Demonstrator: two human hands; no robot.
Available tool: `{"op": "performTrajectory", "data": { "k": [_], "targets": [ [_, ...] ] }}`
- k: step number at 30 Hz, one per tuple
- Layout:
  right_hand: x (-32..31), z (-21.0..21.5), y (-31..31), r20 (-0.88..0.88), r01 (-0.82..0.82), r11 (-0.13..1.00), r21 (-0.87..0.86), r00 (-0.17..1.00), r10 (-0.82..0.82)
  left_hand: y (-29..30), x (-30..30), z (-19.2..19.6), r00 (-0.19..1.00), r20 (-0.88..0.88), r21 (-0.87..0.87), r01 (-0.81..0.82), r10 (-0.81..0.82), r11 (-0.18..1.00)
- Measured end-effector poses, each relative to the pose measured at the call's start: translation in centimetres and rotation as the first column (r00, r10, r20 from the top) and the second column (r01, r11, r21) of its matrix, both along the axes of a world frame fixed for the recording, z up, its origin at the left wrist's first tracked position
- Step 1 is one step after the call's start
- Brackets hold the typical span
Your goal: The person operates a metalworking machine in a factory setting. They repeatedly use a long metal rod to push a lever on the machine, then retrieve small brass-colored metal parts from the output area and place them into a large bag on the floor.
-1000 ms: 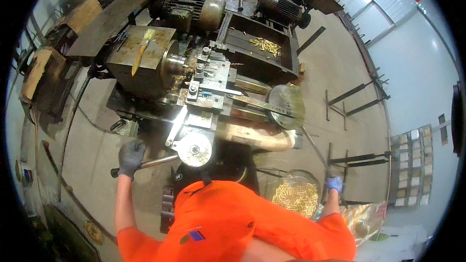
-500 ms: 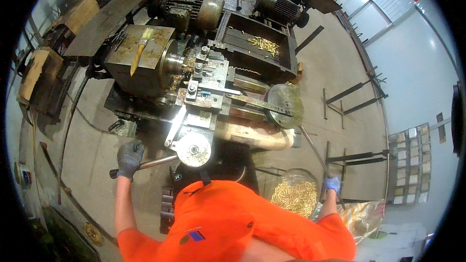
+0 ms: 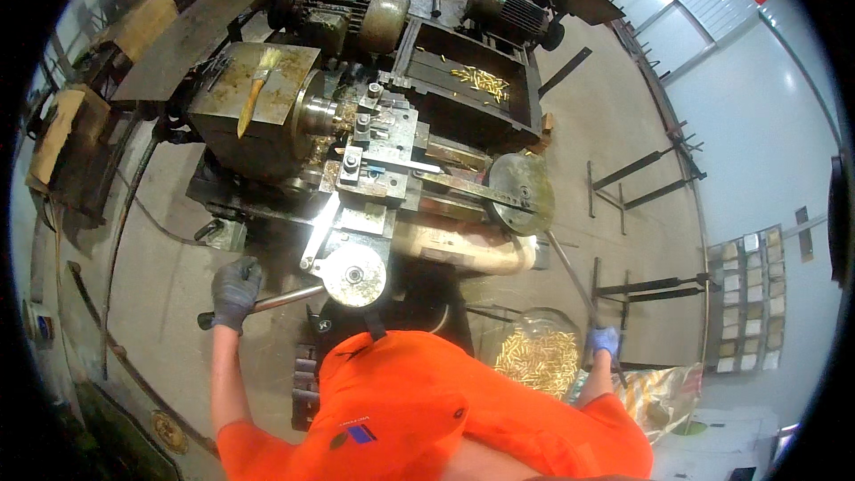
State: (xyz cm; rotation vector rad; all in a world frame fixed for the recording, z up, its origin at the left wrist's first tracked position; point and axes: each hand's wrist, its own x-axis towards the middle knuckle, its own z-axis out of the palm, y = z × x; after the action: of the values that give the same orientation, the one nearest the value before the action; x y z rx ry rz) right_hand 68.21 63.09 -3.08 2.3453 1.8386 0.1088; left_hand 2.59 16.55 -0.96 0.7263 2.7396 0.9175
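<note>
My left hand [image 3: 236,289], in a dark grey glove, is closed around the lever handle [image 3: 289,298] that runs from the round metal hub [image 3: 354,274] at the front of a small lathe. Over on the right, my right hand [image 3: 605,340], in a blue glove, is wrapped round a long thin rod [image 3: 570,267] coming from the round plate [image 3: 521,193] at the lathe's right end. Between the two, the tool slide [image 3: 378,160] carries clamped tool blocks. Left of it, the chuck [image 3: 318,114] projects from the headstock [image 3: 254,102].
A brush [image 3: 256,93] lies on the headstock. Small brass-coloured pieces [image 3: 481,82] lie in the dark metal tray [image 3: 472,44], and many more fill a round basin [image 3: 545,316] near my right arm. Electric motors [image 3: 508,13] stand behind; black metal stands [image 3: 655,287] line the right.
My right hand and the rod's lower end have shifted very slightly left, along with a small shift of the whole view. Both hands keep their hold.
</note>
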Motion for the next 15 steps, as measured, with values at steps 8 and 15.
{"op": "performTrajectory", "data": {
  "k": [8, 15],
  "targets": [
    [-1.3, 0.9, -1.3, 0.01, 0.003, 1.0, -0.005, 1.0, -0.003, -0.5, -0.2, -1.2, 1.0, -0.017, 0.076, -0.009, 0.01, 0.997],
    [-0.7, 0.4, -2.0, -0.011, 0.001, 0.999, 0.047, 1.0, 0.0, 0.0, 0.0, 0.0, 1.0, -0.013, 0.041, 0.002, -0.001, 0.999]
  ]
}}
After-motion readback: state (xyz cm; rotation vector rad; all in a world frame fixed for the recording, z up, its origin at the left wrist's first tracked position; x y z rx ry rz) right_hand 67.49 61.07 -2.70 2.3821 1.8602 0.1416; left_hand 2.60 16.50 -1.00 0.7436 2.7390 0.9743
